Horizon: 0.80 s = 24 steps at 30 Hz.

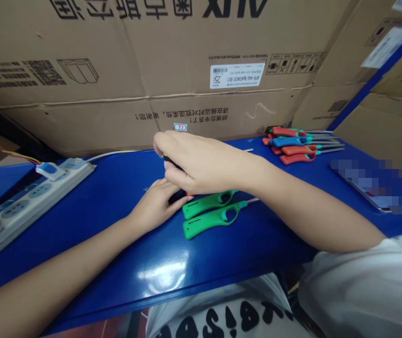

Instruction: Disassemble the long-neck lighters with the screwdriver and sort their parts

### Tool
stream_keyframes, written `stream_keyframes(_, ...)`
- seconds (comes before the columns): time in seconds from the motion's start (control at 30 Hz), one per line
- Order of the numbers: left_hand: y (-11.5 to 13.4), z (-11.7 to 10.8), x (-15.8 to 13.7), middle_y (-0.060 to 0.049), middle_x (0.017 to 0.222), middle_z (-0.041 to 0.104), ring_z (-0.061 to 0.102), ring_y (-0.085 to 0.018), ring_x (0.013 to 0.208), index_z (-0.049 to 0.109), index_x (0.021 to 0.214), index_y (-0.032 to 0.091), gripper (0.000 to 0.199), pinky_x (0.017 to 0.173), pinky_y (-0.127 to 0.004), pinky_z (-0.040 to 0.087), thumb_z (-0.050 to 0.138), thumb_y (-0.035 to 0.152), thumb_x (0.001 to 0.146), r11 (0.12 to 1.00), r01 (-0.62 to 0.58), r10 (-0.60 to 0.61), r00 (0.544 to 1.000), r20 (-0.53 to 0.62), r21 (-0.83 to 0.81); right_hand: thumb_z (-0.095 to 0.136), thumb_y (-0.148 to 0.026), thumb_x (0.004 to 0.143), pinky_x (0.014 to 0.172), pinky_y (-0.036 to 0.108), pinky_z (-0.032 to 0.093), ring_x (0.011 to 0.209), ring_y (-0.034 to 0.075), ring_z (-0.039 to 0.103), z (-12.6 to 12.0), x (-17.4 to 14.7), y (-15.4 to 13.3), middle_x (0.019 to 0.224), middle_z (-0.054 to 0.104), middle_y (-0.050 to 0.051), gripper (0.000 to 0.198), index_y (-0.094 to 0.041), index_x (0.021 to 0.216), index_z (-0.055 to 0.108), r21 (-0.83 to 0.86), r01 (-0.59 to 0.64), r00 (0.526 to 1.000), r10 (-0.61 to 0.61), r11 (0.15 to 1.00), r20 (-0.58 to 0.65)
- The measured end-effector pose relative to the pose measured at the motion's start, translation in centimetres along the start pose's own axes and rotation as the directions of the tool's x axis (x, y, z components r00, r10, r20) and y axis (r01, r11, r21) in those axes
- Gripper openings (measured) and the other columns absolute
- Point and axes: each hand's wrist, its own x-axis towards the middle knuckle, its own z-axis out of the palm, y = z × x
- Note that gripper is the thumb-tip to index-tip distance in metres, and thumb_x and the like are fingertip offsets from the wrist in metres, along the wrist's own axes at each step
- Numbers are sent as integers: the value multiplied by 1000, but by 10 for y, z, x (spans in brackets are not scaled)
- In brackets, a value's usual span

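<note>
My right hand is closed, its fingers curled round a black tool with a bit of yellow at its top; most of it is hidden, so its kind does not show. Below it, my left hand lies low over the table, thumb against an orange-red piece that looks like part of a lighter. Its fingers run out of sight under my right hand. Beside the left thumb lie two green long-necked gas lighters, an upper one and a lower one, with metal rods pointing right. Neither hand holds them.
A pile of red, orange and blue gas lighters lies at the back right of the blue table. Nearby is a blurred-out phone-like slab. A white power strip runs along the left. Cardboard walls the back.
</note>
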Motion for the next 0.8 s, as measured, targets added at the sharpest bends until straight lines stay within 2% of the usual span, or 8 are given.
stream_keyframes(0.17,1,-2,0,-10,132,68,60,-30,125,62,131,20,36,106,-49,47,56,36,100,999,-27,27,1000,4,21,37,-43,107,71,29,38,81,19,61,-5,-2,3,93,67,9,36,-13,108,56,-32,-77,996,78,997,43)
stream_keyframes(0.3,1,-5,-1,-11,126,70,63,-30,119,62,130,20,37,103,-48,49,55,39,100,1000,-20,20,1000,14,15,37,-29,106,71,29,39,81,18,58,-10,-4,11,96,66,8,23,-14,109,54,12,12,998,-13,1000,57)
stream_keyframes(0.43,1,-5,-2,-12,126,70,62,-29,119,62,128,18,36,103,-46,49,57,38,99,1000,-25,25,1000,-4,-4,36,-43,106,74,31,40,83,19,58,-10,-6,18,95,65,9,33,-14,105,53,-21,9,999,-8,1000,40)
stream_keyframes(0.57,1,-8,-4,-10,123,72,65,-27,114,62,127,18,34,98,-43,52,58,38,99,999,-53,52,999,-13,-12,35,-28,105,78,31,41,90,18,58,-7,-5,19,107,64,10,23,-13,113,50,3,112,993,-112,994,37)
stream_keyframes(0.63,0,-9,-5,-10,124,72,65,-27,115,62,127,19,34,99,-43,52,59,37,98,998,-65,64,998,-16,-18,35,-31,105,79,32,41,93,20,58,-6,-5,20,111,63,12,26,-12,116,49,-4,118,993,-118,993,17)
stream_keyframes(0.7,0,-11,-6,-10,124,71,64,-27,117,62,125,18,33,100,-43,52,60,37,98,998,-60,59,998,-8,-29,32,-39,106,77,33,40,90,21,59,-6,-6,21,103,65,11,32,-13,114,50,-22,99,995,-98,995,23)
stream_keyframes(0.8,0,-11,-6,-10,123,72,65,-26,116,63,124,19,33,99,-43,53,61,38,98,998,-48,48,999,1,-41,30,-32,106,76,32,39,87,19,59,-5,-6,22,102,66,9,28,-14,116,50,12,123,992,-123,992,14)
